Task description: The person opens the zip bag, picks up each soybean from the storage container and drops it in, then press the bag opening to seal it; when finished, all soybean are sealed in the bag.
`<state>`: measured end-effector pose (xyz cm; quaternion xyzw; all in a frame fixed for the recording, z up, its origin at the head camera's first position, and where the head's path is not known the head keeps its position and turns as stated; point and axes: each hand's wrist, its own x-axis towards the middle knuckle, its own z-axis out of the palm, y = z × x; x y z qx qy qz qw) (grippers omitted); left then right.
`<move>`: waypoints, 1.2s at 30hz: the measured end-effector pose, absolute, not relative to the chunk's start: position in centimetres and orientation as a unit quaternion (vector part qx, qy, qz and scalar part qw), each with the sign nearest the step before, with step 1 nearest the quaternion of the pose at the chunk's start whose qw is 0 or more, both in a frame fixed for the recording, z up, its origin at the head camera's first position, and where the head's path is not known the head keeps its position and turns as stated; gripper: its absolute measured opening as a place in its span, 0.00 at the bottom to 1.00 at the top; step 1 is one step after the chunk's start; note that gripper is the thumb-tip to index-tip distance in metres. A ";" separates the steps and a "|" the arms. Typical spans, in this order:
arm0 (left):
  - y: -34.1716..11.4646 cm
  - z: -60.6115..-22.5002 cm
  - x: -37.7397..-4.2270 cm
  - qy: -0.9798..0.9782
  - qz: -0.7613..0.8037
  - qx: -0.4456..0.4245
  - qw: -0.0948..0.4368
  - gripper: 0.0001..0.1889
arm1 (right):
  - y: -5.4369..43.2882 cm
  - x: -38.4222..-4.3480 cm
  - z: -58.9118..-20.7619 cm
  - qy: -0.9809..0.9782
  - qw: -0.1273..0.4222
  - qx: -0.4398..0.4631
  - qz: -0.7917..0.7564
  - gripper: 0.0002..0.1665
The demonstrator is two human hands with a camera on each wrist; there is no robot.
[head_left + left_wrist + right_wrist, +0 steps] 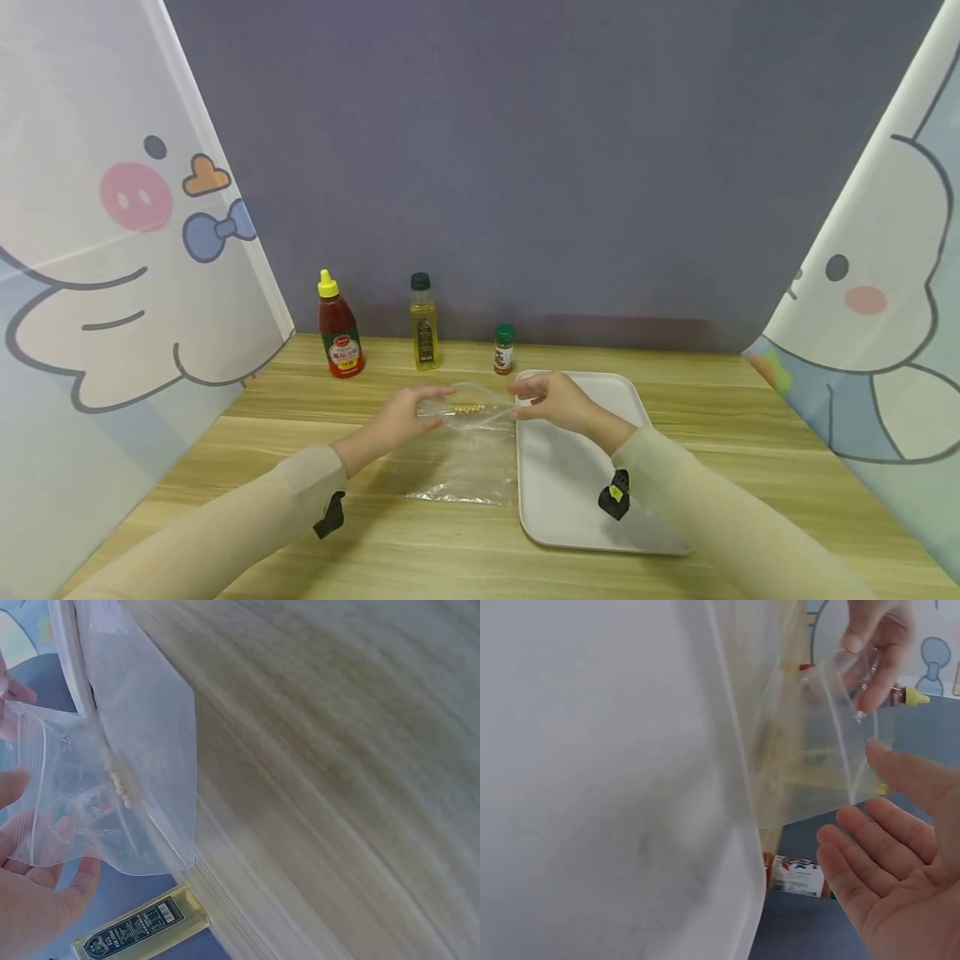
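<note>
A clear zip bag (71,761) is held up above the table with its mouth spread. Several small, pale yellow beans (468,408) show through it. My left hand (422,408) pinches the left edge of the mouth between thumb and fingers. At the opposite corner is my right hand (900,847). Its thumb and fingers stand apart on either side of that corner, fingertips right at the plastic. Clear plastic (459,475) also spreads flat over the table below the mouth, left of the tray.
A white tray (562,492) lies to the right, partly under the right forearm. Along the back stand a ketchup bottle (341,333), an oil bottle (424,329) and a small green-capped spice jar (503,354). Cartoon-printed curtains (135,275) flank the wooden table (720,425).
</note>
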<state>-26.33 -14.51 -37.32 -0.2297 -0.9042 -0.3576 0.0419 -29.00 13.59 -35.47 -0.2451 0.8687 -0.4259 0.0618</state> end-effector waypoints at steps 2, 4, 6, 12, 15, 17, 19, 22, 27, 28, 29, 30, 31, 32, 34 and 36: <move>-14.6 -37.3 -26.4 -0.903 -0.362 -0.227 0.039 0.25 | 13.4 -28.8 -35.6 0.873 0.055 -0.240 -0.420 0.25; -14.7 -37.3 -26.6 -0.901 -0.369 -0.226 0.033 0.25 | 13.2 -28.6 -35.7 0.877 0.043 -0.238 -0.414 0.22; -14.7 -37.2 -26.8 -0.900 -0.372 -0.224 0.027 0.25 | 13.0 -28.5 -35.8 0.881 0.025 -0.237 -0.409 0.18; -14.9 -36.9 -27.0 -0.899 -0.377 -0.223 0.019 0.22 | 12.3 -28.4 -35.9 0.892 -0.032 -0.225 -0.391 0.10; -15.1 -36.7 -26.9 -0.891 -0.391 -0.230 0.016 0.19 | 12.1 -28.5 -35.9 0.894 -0.052 -0.220 -0.388 0.07; -15.3 -36.7 -27.0 -0.882 -0.407 -0.236 0.015 0.16 | 12.0 -28.7 -35.9 0.893 -0.061 -0.215 -0.390 0.06; -15.4 -36.5 -27.1 -0.876 -0.419 -0.240 0.019 0.14 | 11.8 -28.8 -35.8 0.893 -0.068 -0.209 -0.393 0.05; -15.6 -36.3 -27.4 -0.868 -0.430 -0.248 0.029 0.15 | 11.6 -29.1 -35.6 0.890 -0.066 -0.193 -0.407 0.06; -16.0 -35.9 -28.1 -0.874 -0.421 -0.238 0.047 0.24 | 11.5 -29.6 -35.2 0.884 -0.052 -0.182 -0.428 0.07; -16.1 -35.9 -28.2 -0.877 -0.417 -0.233 0.051 0.24 | 11.5 -29.7 -35.1 0.884 -0.048 -0.181 -0.429 0.07; -16.3 -35.9 -28.4 -0.881 -0.410 -0.228 0.055 0.23 | 11.5 -29.8 -35.0 0.884 -0.043 -0.181 -0.430 0.07; -16.5 -35.8 -28.5 -0.883 -0.406 -0.227 0.058 0.22 | 11.5 -29.9 -34.9 0.884 -0.039 -0.183 -0.429 0.08; -16.7 -35.8 -28.6 -0.885 -0.401 -0.229 0.064 0.21 | 11.4 -30.0 -34.8 0.884 -0.035 -0.183 -0.428 0.08; -16.9 -35.8 -28.8 -0.886 -0.397 -0.231 0.070 0.20 | 11.4 -30.1 -34.8 0.885 -0.033 -0.184 -0.427 0.08; -17.2 -35.8 -29.0 -0.887 -0.387 -0.238 0.087 0.16 | 11.4 -30.3 -34.6 0.887 -0.027 -0.183 -0.423 0.08; -17.5 -35.7 -29.2 -0.888 -0.373 -0.242 0.116 0.12 | 11.4 -30.4 -34.4 0.888 -0.024 -0.182 -0.421 0.07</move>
